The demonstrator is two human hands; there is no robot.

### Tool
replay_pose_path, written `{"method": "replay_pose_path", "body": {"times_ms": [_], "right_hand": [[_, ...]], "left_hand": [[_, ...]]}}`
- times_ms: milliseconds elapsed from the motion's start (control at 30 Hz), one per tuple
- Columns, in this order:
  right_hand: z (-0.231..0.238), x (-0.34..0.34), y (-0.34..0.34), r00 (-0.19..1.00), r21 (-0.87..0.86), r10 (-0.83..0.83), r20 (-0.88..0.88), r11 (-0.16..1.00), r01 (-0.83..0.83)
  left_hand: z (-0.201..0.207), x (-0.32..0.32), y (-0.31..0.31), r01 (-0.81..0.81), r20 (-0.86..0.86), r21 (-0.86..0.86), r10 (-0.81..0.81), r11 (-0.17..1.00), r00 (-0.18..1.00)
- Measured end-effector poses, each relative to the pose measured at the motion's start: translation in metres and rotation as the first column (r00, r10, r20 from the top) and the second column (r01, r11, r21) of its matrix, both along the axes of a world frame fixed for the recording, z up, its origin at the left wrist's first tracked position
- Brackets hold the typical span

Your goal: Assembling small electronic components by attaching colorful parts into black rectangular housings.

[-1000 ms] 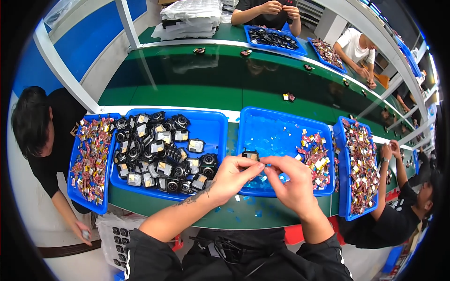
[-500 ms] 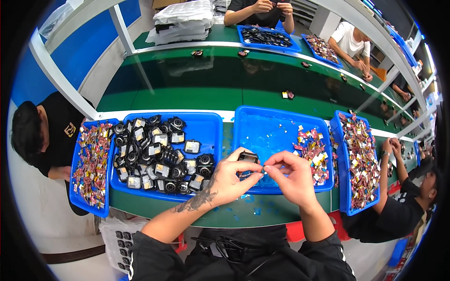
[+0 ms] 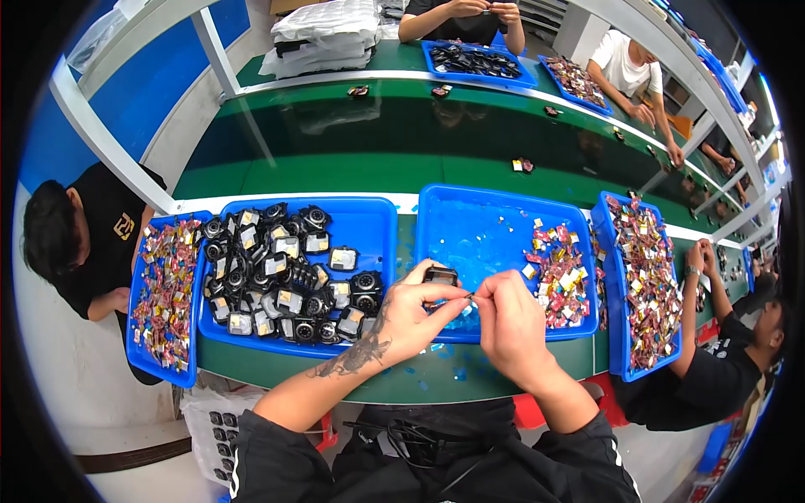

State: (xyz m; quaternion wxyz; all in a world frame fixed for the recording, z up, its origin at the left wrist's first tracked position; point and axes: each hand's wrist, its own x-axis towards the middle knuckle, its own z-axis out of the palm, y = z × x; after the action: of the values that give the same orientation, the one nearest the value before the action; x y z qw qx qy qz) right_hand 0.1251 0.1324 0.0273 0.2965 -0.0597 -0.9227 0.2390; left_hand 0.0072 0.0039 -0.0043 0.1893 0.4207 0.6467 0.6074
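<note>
My left hand (image 3: 416, 312) holds a black watch case (image 3: 441, 277) over the near-left part of a blue tray (image 3: 457, 199). Its thumb and forefinger reach right, their tips close to my right hand's. My right hand (image 3: 513, 329) is pinched closed at those fingertips, on something too small to make out. Beneath both hands, the tray holds blue scraps at its left and a heap of small pink-and-yellow circuit parts (image 3: 560, 281) at its right. Left of it, another blue tray (image 3: 369, 220) contains many black watch cases (image 3: 277, 268), some showing pale square backs.
Blue trays of circuit parts stand at far left (image 3: 165, 302) and right (image 3: 644, 293). Beyond a white rail runs a green conveyor belt (image 3: 335, 168) with scattered parts (image 3: 522, 165). White frame posts (image 3: 109, 142) rise beside it. Co-workers sit left (image 3: 109, 226), right (image 3: 713, 369) and across.
My right hand has turned and its fingers have curled in more, still meeting my left fingertips. Parts on the conveyor belt have shifted slightly right.
</note>
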Motion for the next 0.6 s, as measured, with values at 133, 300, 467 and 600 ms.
{"method": "replay_pose_path", "body": {"times_ms": [133,300,467,600], "right_hand": [[-0.006,-0.004,0.003,1.0,-0.069,0.0,0.024,0.998,0.002],[-0.004,0.004,0.004,0.99,-0.192,0.128,0.058,0.975,-0.115],[-0.016,0.002,0.033,0.994,-0.121,-0.041,0.104,0.991,0.054],[-0.017,-0.002,0.032,0.965,-0.817,0.258,0.051,0.567,-0.108]], "left_hand": [[-0.003,0.004,0.001,-0.01,-0.057,-0.034,0.008,0.999,0.998],[-0.004,0.001,0.0,-0.053,0.072,-0.021,0.055,0.998,0.996],[-0.001,0.001,0.002,-0.011,0.267,-0.106,0.039,0.994,0.963],[-0.005,-0.003,0.002,0.132,0.471,0.02,-0.126,0.991,0.873]]}}
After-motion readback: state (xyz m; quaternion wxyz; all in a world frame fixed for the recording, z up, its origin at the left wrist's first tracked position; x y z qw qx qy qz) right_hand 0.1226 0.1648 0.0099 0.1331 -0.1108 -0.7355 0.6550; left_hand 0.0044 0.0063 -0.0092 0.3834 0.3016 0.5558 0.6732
